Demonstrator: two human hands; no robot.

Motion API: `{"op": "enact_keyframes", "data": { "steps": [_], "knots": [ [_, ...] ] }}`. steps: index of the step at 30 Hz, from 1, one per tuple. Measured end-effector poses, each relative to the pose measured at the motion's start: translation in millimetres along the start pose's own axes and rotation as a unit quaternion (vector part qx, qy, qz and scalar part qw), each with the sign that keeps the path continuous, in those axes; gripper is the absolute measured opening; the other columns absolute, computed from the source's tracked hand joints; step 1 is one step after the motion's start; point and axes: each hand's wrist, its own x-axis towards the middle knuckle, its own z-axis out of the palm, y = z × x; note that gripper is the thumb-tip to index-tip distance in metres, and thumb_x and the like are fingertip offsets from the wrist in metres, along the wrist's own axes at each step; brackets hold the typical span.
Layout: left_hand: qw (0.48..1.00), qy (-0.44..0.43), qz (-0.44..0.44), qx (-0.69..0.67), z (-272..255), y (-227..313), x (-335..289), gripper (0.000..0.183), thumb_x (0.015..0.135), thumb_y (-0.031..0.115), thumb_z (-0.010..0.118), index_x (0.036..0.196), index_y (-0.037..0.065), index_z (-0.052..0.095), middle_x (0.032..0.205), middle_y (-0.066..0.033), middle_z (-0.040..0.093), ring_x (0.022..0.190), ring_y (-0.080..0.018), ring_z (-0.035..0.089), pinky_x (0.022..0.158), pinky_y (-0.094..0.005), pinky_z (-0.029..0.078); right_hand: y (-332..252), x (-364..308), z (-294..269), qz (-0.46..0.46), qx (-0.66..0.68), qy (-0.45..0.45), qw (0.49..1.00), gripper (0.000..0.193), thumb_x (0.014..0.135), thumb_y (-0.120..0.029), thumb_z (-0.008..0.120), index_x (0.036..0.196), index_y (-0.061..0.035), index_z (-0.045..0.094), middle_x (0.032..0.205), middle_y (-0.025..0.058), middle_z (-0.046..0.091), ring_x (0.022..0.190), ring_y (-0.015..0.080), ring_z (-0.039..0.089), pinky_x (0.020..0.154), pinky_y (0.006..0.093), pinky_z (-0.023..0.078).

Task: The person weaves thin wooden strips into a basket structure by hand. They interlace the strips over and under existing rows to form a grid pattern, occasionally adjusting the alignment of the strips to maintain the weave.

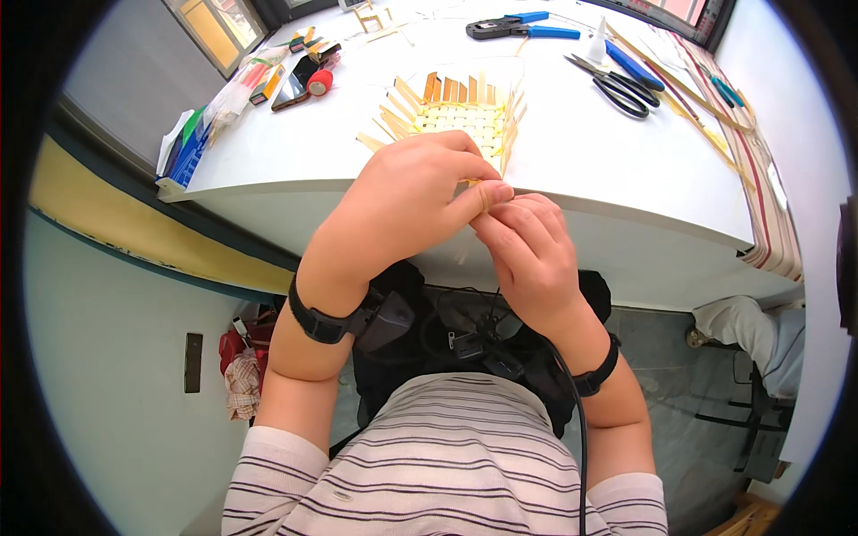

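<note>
A small woven mat [460,121] of pale yellow strips lies at the table's near edge, with loose strip ends fanning out and several darker brown ends at its far side. Over its near part bends my left hand [424,183], thumb and forefinger pinched at the near right corner, where a bit of yellow strip shows between them. My right hand [532,250] meets it there, just off the table edge, its fingers closed together and touching the left thumb. Whatever the right fingertips pinch is hidden.
Black-handled scissors [621,92], a blue-handled crimping tool [523,27] and a white nozzle bottle [597,43] lie beyond on the white table [357,76]. Long strips [706,112] run along the right side. At left are a phone [295,85], a red ball-like object [319,82] and plastic packages [237,94].
</note>
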Motion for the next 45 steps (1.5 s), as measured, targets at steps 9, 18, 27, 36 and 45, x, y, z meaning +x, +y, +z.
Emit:
{"op": "enact_keyframes", "data": {
  "steps": [9,18,27,36,45],
  "knots": [
    [1.0,-0.009,-0.017,-0.012,-1,-3,2,0.03,0.1,0.03,0.064,0.096,0.003,0.076,0.095,-0.0088,0.071,0.085,-0.0286,0.069,0.076,-0.0354,0.054,9,-4,-7,0.057,0.038,0.021,0.997,0.025,0.076,0.0,0.075,0.1,-0.0052,0.068,0.093,0.0065,0.067,0.09,0.0282,0.063,0.087,0.0425,0.051],
    [0.998,-0.054,-0.025,-0.025,-8,-7,7,0.043,0.106,0.038,0.054,0.099,0.002,0.076,0.1,-0.0098,0.071,0.09,-0.0286,0.069,0.08,-0.0352,0.054,-1,14,0,0.048,0.013,0.025,0.998,0.024,0.079,0.0,0.076,0.1,-0.0042,0.068,0.092,0.007,0.066,0.09,0.0275,0.063,0.086,0.0422,0.051],
    [0.996,-0.065,0.035,-0.05,-14,-18,-1,0.041,0.105,0.038,0.055,0.106,0.002,0.075,0.103,-0.0101,0.071,0.094,-0.0286,0.068,0.084,-0.0358,0.054,3,8,3,0.068,0.017,0.025,0.997,0.026,0.081,0.003,0.074,0.105,-0.005,0.069,0.098,0.0074,0.067,0.095,0.0289,0.062,0.091,0.0428,0.05],
    [0.999,-0.029,0.04,0.013,-7,-8,-3,0.035,0.09,0.034,0.075,0.11,0.005,0.073,0.105,-0.0081,0.071,0.097,-0.029,0.068,0.083,-0.0382,0.055,7,5,-23,0.161,0.028,0.018,0.986,0.021,0.083,0.004,0.072,0.102,-0.0062,0.072,0.102,0.0082,0.068,0.101,0.0315,0.062,0.094,0.0418,0.047],
    [0.99,0.1,0.086,0.057,22,-14,-4,0.019,0.084,0.015,0.078,0.1,0.005,0.074,0.097,-0.008,0.073,0.086,-0.0285,0.069,0.076,-0.0371,0.055,29,22,-25,0.195,-0.004,-0.028,0.98,0.009,0.082,-0.01,0.079,0.09,-0.007,0.077,0.097,0.0067,0.071,0.098,0.0284,0.063,0.091,0.0399,0.047]
  ]
}}
